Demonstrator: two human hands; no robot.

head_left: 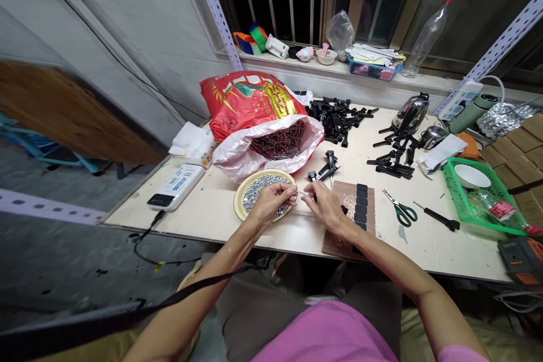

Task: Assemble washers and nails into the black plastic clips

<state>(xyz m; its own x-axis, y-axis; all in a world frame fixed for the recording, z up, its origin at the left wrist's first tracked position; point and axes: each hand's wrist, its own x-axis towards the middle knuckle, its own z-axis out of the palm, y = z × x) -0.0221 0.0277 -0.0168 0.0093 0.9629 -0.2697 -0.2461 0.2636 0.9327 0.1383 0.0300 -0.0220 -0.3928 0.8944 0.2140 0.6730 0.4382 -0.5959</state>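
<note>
The left hand [271, 203] had its thumb and fingertips pinched together on one end of a thin, straight metal rod [301, 193], while the right hand [326, 206] curled its fingers at the other end; whether those had closed on it could not be told. The rod lay between the two hands, above the pale, smooth table [207, 209], just beside the rim of a yellow oval dish [238, 199] heaped with small, shiny metal bits [257, 188]. Behind the dish slumped a glossy, creased red plastic bag [248, 102], its whitish mouth spread around a tangle of slender, dark reddish screws [280, 142]. Near the right hand lay a flat brown board [337, 191] bearing a row of rounded black squares [361, 202]. Beyond it were a few chunky black plastic pieces [327, 167]. Farther right rested green-handled scissors [401, 209], blades slightly parted.
</note>
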